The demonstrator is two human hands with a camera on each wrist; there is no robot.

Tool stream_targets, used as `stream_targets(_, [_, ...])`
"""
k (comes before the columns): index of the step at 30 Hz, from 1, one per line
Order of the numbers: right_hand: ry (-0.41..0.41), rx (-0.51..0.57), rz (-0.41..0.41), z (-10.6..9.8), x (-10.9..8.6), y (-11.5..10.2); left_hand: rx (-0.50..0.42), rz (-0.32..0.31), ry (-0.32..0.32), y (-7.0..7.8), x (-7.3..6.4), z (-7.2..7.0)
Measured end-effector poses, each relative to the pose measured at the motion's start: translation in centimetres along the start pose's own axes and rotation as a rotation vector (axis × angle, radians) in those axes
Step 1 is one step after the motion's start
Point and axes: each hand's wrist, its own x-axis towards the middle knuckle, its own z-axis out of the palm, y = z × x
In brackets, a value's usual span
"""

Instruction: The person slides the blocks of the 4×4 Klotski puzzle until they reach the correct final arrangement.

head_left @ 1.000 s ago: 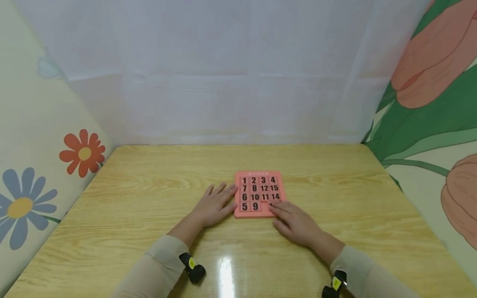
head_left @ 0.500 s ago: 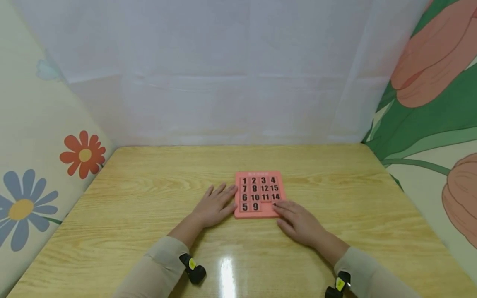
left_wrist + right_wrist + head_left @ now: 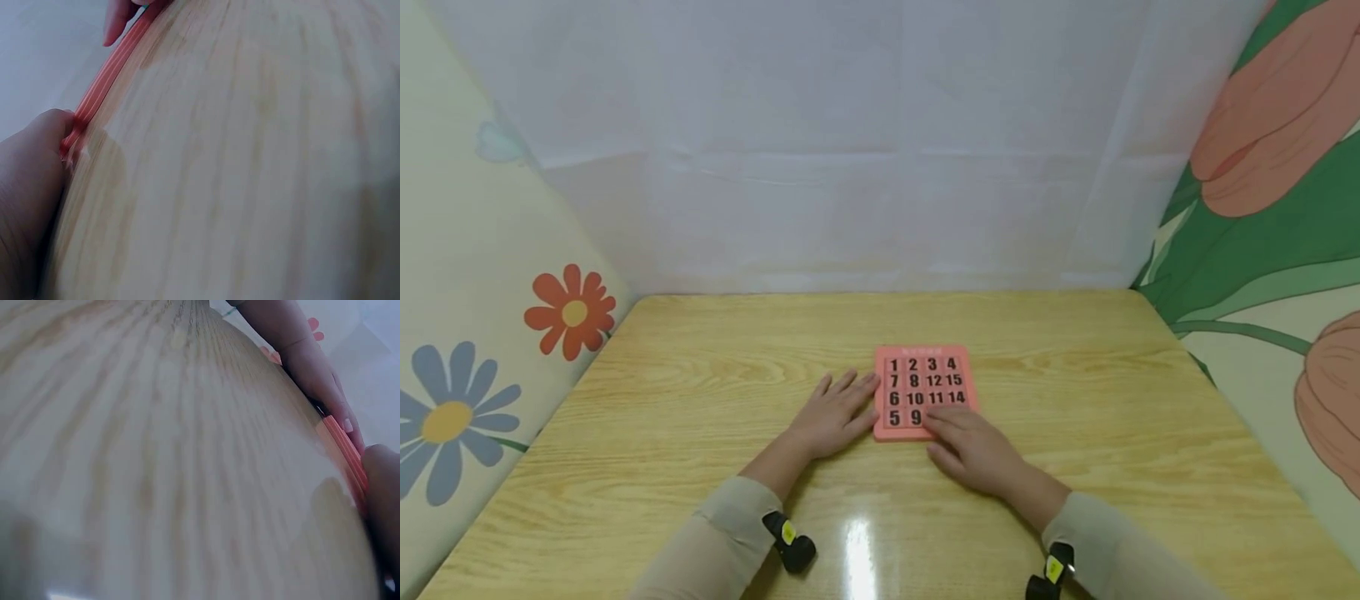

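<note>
A pink number slide puzzle (image 3: pixel 889 435) lies flat on the table, its black-numbered tiles set in rows. The top row reads 1 to 4; below come 7, 8, 12, 15, then 6, 10, 11, 14. In the bottom row 5 and 9 show, while the right part is hidden under fingers. My left hand (image 3: pixel 831 418) rests at the puzzle's left edge, fingers stretched out and tips against the frame. The right hand (image 3: pixel 977 450) reaches over the lower right corner, its extended fingertips on the bottom row beside the 9. The puzzle's pink side (image 3: pixel 112 69) also shows between left-hand fingers in the left wrist view.
The wood-grain table (image 3: pixel 737 333) extends on all sides of the puzzle. A white cloth (image 3: pixel 880 167) hangs behind its far edge, with flower-patterned panels (image 3: pixel 460 250) at both sides. Each wrist wears a small black camera (image 3: pixel 790 543).
My right hand slid slightly right along the bottom row, exposing a gap beside the 9, then came back left so its fingertips cover that gap. The left hand stays in place.
</note>
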Motion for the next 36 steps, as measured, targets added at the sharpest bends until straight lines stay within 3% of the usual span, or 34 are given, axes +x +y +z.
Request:
stream_targets(11, [-0.085, 0.000, 0.009, 0.3, 0.9, -0.7, -0.002, -0.008, 0.003, 0.1, 0.0, 0.2])
stream_targets(36, [-0.037, -0.025, 0.025, -0.4, -0.7, 1.1, 0.005, 0.002, 0.001, -0.1, 0.0, 0.1])
